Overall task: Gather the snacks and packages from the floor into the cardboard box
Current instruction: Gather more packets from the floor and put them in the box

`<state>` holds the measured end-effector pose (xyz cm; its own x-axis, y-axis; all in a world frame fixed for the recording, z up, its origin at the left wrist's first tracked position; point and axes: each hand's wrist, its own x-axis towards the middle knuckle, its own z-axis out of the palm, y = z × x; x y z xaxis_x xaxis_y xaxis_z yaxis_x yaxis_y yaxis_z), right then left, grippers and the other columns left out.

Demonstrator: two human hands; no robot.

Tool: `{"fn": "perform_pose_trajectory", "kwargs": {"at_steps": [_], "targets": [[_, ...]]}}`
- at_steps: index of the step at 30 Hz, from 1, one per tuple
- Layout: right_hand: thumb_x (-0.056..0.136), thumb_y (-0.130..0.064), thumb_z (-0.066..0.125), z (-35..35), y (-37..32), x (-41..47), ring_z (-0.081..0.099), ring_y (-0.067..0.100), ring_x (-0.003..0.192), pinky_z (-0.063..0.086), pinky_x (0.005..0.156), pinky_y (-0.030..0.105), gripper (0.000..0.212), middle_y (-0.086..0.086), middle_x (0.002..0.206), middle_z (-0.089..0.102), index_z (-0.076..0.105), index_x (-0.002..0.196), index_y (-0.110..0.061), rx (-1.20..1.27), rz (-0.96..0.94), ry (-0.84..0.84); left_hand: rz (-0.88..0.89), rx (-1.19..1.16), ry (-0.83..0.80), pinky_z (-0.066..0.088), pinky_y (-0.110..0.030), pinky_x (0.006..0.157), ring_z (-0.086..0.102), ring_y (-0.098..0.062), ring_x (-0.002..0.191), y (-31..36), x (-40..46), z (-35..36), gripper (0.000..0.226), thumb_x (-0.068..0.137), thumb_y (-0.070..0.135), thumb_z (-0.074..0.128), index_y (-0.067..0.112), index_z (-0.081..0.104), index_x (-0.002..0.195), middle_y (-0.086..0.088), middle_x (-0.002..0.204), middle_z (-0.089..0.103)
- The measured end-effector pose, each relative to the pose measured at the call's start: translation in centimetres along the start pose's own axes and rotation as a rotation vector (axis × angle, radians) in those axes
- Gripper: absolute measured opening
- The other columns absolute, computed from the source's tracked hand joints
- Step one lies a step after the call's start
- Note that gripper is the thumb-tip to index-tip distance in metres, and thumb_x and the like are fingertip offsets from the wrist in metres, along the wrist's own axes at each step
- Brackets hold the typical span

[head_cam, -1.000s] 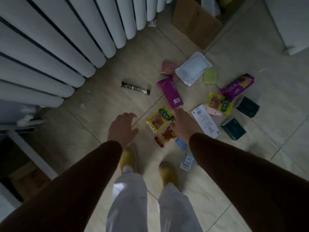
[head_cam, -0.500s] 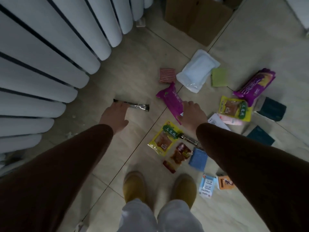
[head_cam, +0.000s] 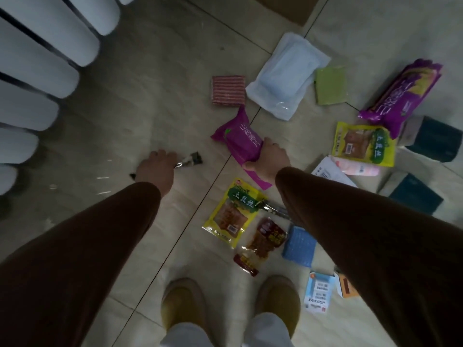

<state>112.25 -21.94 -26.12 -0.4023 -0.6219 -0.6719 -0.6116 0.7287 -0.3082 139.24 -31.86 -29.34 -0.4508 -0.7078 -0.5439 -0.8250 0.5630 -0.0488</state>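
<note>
Snacks are scattered over the floor (head_cam: 140,101) tiles; box corner (head_cam: 288,8) sits at the top edge. Right hand (head_cam: 271,160) grip is closed on the magenta pack (head_cam: 240,144), pinching its near end. Left hand (head_cam: 156,169) grip is curled on the thin foil bar (head_cam: 189,161) mid-length. Both look light, crinkly and slippery: soft pouch will flop, so take it by the body, not the seal. Yellow pouch (head_cam: 231,211) is nearest.
</note>
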Motion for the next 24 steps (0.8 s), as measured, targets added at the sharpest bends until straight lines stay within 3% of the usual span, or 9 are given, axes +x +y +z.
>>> {"fn": "perform_pose_trajectory", "kwargs": {"at_steps": [5, 8, 13, 16, 17, 19, 21, 24], "targets": [[0.072, -0.051, 0.084, -4.6, 3.7, -4.5, 0.059, 0.028, 0.103, 0.054, 0.087, 0.041, 0.071, 0.009, 0.114, 0.060, 0.053, 0.123, -0.012, 0.107, 0.025, 0.028, 0.068, -0.224, -0.007, 0.042, -0.035, 0.059, 0.062, -0.033, 0.074, 4.6, -5.5, -3.2, 0.025, 0.102, 0.034, 0.044, 0.020, 0.045, 0.122, -0.008, 0.085, 0.063], [0.069, -0.057, 0.082, -5.5, 6.5, -8.9, 0.068, 0.027, 0.092, 0.059, 0.080, 0.041, 0.069, 0.007, 0.105, 0.068, 0.055, 0.118, -0.015, 0.320, 0.122, 0.038, -0.006, -0.394, -0.067, 0.040, -0.035, 0.063, 0.056, -0.029, 0.073, 7.8, -8.6, -4.4, 0.024, 0.101, 0.035, 0.048, 0.019, 0.044, 0.118, -0.004, 0.084, 0.055], [0.073, -0.028, 0.087, -1.2, 10.6, -15.9, 0.066, 0.025, 0.100, 0.057, 0.074, 0.035, 0.068, 0.005, 0.117, 0.065, 0.049, 0.127, -0.012, 0.771, 0.378, 0.035, -0.083, -0.570, -0.159, 0.041, -0.035, 0.070, 0.062, -0.035, 0.090, 12.4, -10.4, -3.1, 0.021, 0.096, 0.022, 0.056, 0.008, 0.048, 0.111, -0.011, 0.094, 0.059], [0.076, -0.013, 0.085, 4.1, 11.1, -19.0, 0.068, 0.026, 0.098, 0.059, 0.071, 0.037, 0.057, 0.004, 0.111, 0.067, 0.054, 0.123, -0.014, 1.070, 0.473, 0.048, -0.103, -0.598, -0.119, 0.042, -0.035, 0.073, 0.059, -0.034, 0.092, 14.0, -10.9, -1.8, 0.019, 0.092, 0.016, 0.059, 0.007, 0.053, 0.108, -0.016, 0.106, 0.058], [0.073, -0.015, 0.087, 6.4, 10.8, -19.6, 0.070, 0.027, 0.099, 0.062, 0.077, 0.042, 0.057, 0.005, 0.112, 0.070, 0.058, 0.123, -0.016, 1.155, 0.499, 0.040, -0.116, -0.605, -0.090, 0.045, -0.037, 0.075, 0.059, -0.035, 0.094, 14.3, -10.9, -1.2, 0.022, 0.092, 0.016, 0.060, 0.006, 0.054, 0.110, -0.016, 0.107, 0.054], [0.060, -0.034, 0.093, 10.4, 9.6, -20.3, 0.071, 0.029, 0.105, 0.062, 0.086, 0.051, 0.079, 0.007, 0.122, 0.070, 0.058, 0.130, -0.022, 1.290, 0.564, 0.026, -0.150, -0.655, -0.052, 0.049, -0.041, 0.081, 0.059, -0.035, 0.096, 14.7, -10.7, 0.1, 0.029, 0.091, 0.019, 0.065, 0.007, 0.054, 0.114, -0.011, 0.108, 0.047], [0.046, -0.060, 0.091, 13.7, 8.3, -20.0, 0.063, 0.029, 0.115, 0.059, 0.090, 0.057, 0.105, 0.004, 0.136, 0.058, 0.051, 0.139, -0.032, 1.295, 0.648, 0.084, -0.148, -0.656, -0.043, 0.050, -0.046, 0.089, 0.057, -0.037, 0.105, 15.0, -10.3, 1.5, 0.042, 0.087, 0.023, 0.072, 0.007, 0.052, 0.119, -0.014, 0.114, 0.049], [0.041, -0.077, 0.080, 16.6, 7.4, -18.5, 0.051, 0.033, 0.125, 0.054, 0.098, 0.057, 0.112, -0.003, 0.143, 0.036, 0.049, 0.138, -0.031, 1.219, 0.697, 0.138, -0.116, -0.539, -0.058, 0.045, -0.048, 0.097, 0.047, -0.039, 0.119, 15.5, -9.6, 3.6, 0.069, 0.077, 0.026, 0.082, 0.007, 0.044, 0.130, -0.020, 0.128, 0.047]]}}
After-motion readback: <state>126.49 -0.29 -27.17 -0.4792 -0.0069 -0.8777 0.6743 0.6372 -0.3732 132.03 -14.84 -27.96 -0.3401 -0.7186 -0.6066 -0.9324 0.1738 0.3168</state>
